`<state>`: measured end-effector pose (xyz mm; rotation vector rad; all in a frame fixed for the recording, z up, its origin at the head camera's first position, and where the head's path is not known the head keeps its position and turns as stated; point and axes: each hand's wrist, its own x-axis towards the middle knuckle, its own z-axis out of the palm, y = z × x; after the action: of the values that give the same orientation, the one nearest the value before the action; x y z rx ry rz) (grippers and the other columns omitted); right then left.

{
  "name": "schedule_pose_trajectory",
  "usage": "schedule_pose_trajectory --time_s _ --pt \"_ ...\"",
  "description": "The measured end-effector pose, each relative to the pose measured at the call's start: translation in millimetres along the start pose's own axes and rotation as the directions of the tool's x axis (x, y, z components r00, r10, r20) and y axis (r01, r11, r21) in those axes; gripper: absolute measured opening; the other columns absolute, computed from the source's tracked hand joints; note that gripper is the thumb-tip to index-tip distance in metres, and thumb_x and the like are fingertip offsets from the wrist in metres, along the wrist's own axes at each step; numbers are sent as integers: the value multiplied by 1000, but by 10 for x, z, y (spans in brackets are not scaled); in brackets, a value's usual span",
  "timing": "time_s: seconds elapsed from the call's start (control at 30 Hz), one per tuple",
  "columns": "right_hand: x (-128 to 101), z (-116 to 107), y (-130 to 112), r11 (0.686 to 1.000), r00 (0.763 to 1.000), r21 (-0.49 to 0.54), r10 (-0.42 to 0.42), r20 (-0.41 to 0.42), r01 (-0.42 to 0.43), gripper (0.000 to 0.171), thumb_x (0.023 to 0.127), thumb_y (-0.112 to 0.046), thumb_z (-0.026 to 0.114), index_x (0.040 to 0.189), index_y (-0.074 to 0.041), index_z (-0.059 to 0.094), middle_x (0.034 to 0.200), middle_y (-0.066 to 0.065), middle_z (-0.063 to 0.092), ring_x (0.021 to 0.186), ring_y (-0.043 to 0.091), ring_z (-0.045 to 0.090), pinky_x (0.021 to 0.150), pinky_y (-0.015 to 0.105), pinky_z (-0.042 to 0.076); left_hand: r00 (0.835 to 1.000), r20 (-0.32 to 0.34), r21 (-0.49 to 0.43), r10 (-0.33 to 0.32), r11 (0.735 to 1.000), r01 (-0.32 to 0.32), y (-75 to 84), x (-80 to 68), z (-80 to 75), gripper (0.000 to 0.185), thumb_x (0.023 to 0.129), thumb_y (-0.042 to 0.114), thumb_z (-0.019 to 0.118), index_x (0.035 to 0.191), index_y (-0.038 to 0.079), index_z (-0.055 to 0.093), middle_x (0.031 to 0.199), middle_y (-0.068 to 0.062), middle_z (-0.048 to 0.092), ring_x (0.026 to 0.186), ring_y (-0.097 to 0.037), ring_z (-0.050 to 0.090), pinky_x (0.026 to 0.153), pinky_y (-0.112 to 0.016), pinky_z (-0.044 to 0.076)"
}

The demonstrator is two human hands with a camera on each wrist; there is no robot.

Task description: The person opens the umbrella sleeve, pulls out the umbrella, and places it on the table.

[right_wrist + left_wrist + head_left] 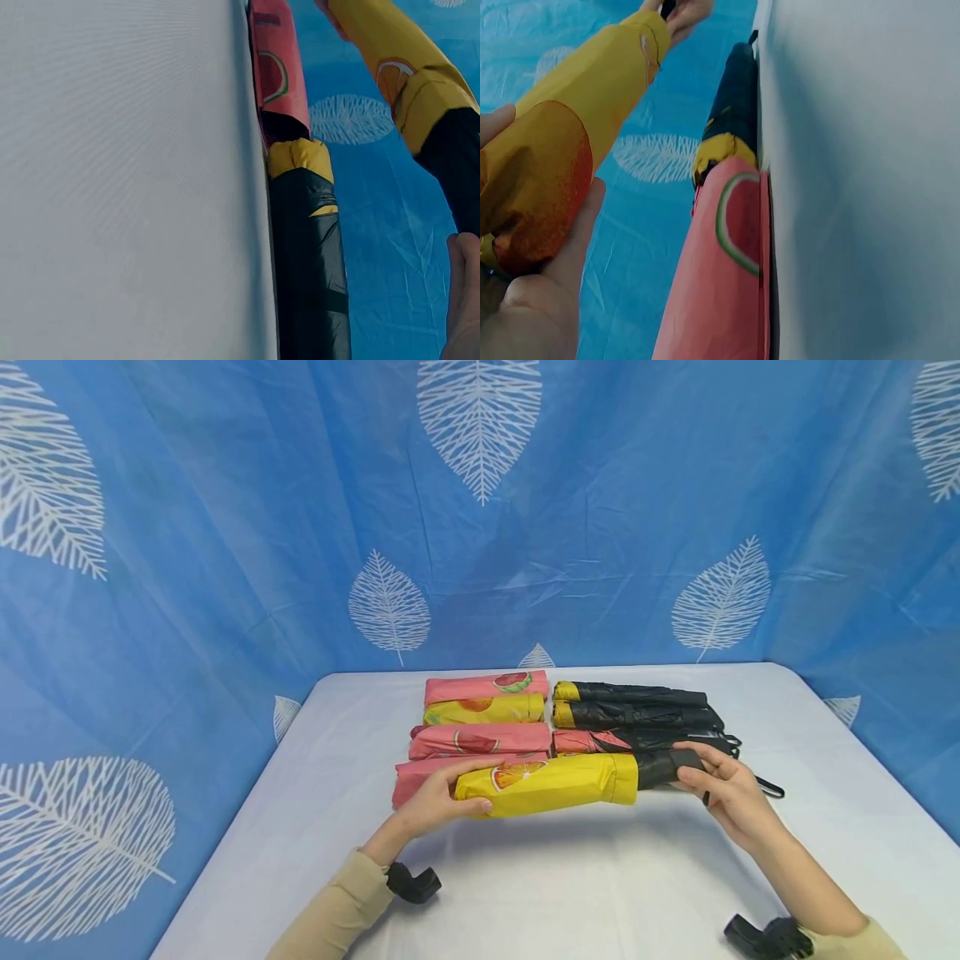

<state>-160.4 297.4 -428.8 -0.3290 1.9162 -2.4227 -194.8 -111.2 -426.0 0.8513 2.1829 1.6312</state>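
I hold a folded umbrella in a yellow sleeve (551,781) with an orange-slice print level above the white table (570,877). My left hand (442,802) grips the sleeve's closed end (532,187). My right hand (723,785) holds the black handle end (667,767) that sticks out of the sleeve. In the right wrist view the yellow sleeve (397,67) and black end (454,172) hang apart from the table, with a fingertip (461,300) at the lower right.
Behind the held umbrella lie pink sleeved umbrellas (480,739), a yellow one (487,710), and black umbrellas with yellow ends (637,706) in rows. A black strap (768,789) trails right. A blue leaf-print cloth (480,510) hangs behind.
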Motion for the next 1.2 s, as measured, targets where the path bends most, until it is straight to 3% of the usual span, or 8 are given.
schedule_pose_trajectory --time_s 0.27,0.5,0.63,0.77,0.87,0.97,1.07,1.2 --pt "-62 -55 -17 997 999 74 -34 7 33 36 94 9 47 119 -11 62 107 0 63 94 13 65 80 25 51 1000 17 -43 19 999 -18 15 -70 -108 55 87 13 69 139 9 49 127 -10 54 96 -22 57 81 -31 52" --pt "-112 -135 -30 993 998 101 -66 12 64 38 95 11 43 120 -12 62 88 -1 59 89 15 66 81 24 51 999 18 -59 31 998 -30 23 -139 -197 51 89 13 67 135 0 50 117 -16 59 86 -18 59 74 -28 53" --pt "-130 -193 -35 987 996 144 -78 37 72 39 95 12 40 122 -9 60 104 3 62 92 15 65 83 26 50 999 20 -54 38 998 -37 6 -174 -269 47 89 12 67 130 -5 52 109 -16 62 83 -17 61 72 -29 54" --pt "-150 -237 -37 983 996 168 -77 45 69 40 95 12 39 121 -10 61 107 4 63 91 15 65 84 26 49 998 17 -45 55 998 -54 -4 -196 -326 45 89 11 67 129 -6 53 109 -17 62 82 -17 61 71 -29 54" --pt "-164 -261 -36 980 996 188 -79 44 70 41 95 13 39 120 -9 62 106 4 63 90 15 65 80 23 51 998 18 -39 64 997 -64 -11 -208 -347 45 90 10 66 130 -6 52 110 -17 61 83 -18 61 72 -30 54" --pt "-174 -281 -40 977 996 201 -80 45 69 40 95 13 38 120 -8 62 105 4 63 91 17 66 67 18 50 998 13 -25 67 997 -67 -15 -211 -355 43 91 9 63 130 -7 52 109 -17 61 84 -18 61 73 -31 54" --pt "-189 -303 -44 978 997 199 -75 33 67 40 95 13 39 120 -8 62 104 4 63 92 18 67 46 18 36 999 -8 -9 54 999 -54 -23 -226 -365 41 92 8 61 130 -6 52 107 -16 61 84 -18 61 74 -31 54" --pt "-227 -358 -42 977 997 203 -74 24 68 41 96 12 38 121 -10 63 108 3 63 94 20 66 45 27 19 999 -35 0 25 1000 -25 -38 -256 -391 42 92 9 62 131 -4 52 107 -16 60 81 -16 59 72 -27 53"
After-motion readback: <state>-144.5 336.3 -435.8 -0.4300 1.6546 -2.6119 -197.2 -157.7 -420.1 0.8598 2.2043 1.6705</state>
